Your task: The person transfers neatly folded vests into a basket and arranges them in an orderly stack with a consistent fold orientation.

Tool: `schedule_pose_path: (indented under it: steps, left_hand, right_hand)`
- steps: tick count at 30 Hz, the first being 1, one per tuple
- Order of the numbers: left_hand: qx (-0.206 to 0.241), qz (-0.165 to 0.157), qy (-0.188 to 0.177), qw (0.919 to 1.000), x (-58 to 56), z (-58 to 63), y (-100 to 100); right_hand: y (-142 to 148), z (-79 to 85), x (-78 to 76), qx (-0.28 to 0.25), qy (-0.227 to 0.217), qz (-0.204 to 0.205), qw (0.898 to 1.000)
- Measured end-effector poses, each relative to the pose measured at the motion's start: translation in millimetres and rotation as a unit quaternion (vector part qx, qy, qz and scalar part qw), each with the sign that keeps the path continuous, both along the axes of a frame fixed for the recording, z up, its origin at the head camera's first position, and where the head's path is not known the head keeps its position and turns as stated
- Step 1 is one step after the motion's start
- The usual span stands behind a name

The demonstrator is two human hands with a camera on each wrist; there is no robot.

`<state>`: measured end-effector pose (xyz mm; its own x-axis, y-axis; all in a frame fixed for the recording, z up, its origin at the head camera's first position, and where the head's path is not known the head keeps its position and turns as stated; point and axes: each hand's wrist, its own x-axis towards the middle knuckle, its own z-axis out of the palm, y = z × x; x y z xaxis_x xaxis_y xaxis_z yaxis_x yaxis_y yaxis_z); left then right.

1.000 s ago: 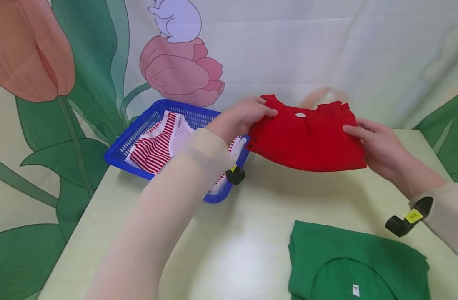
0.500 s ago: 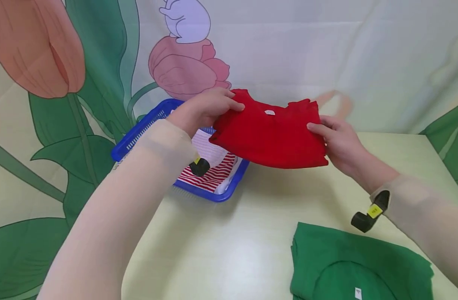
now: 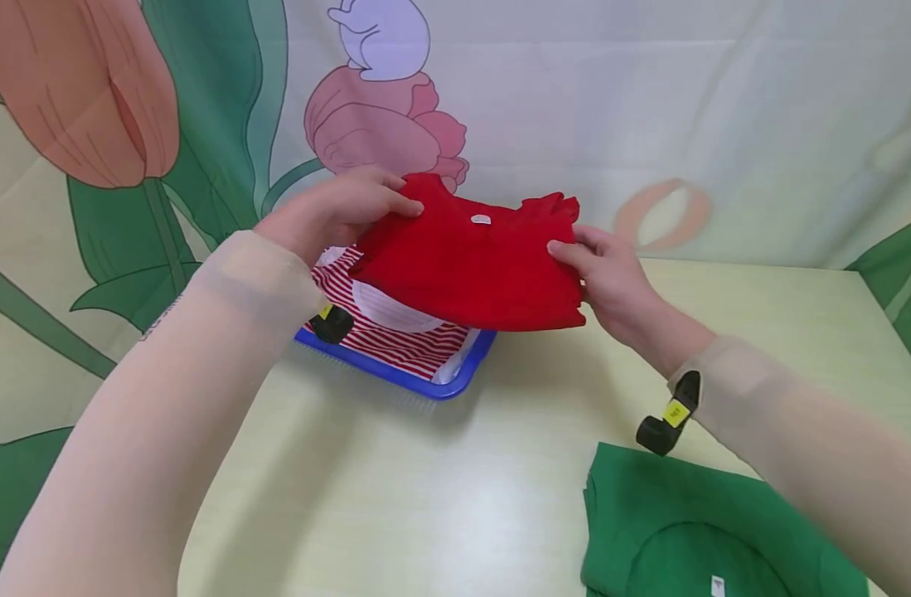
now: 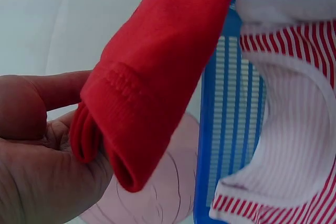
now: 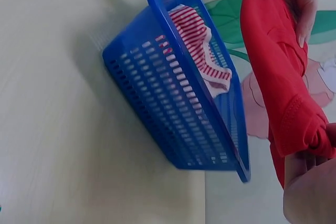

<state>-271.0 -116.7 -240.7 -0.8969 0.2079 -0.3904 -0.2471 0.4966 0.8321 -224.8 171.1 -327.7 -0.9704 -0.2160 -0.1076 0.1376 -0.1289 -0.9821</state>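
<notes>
A folded red shirt with a white neck label hangs between both hands, partly above the blue plastic basket. My left hand pinches its left side, thumb on top. The right hand grips its right side the same way. Inside the basket lies a red-and-white striped garment, partly hidden under the shirt and left arm. In the left wrist view, fingers and thumb close on the shirt's folded sleeve edge. The right wrist view has the basket's slotted side beside the lifted shirt.
A folded green shirt lies at the table's front right, partly covered by the right forearm. The pale table extends to a printed cloth backdrop with tulips and a white animal. Each wrist wears a small black camera.
Both hands have carried the red shirt leftward, from beside the basket to partly over it. The view has shifted slightly. The green shirt and the basket stay on the table.
</notes>
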Motion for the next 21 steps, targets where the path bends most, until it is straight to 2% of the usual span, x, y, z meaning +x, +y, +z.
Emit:
schedule_pose_path:
  steps: [10,21]
  left_hand:
    - [-0.014,0.005,-0.014,0.9998,-2.6,5.4,-29.7]
    - [-0.033,0.011,-0.023,0.9991,-4.1,9.9,-47.1]
  right_hand:
    - [-37.3,-0.9,-3.1,0.000,-0.009,-0.013,1.000]
    - [-63.4,-3.4,-2.4,-0.004,-0.003,0.005,1.000]
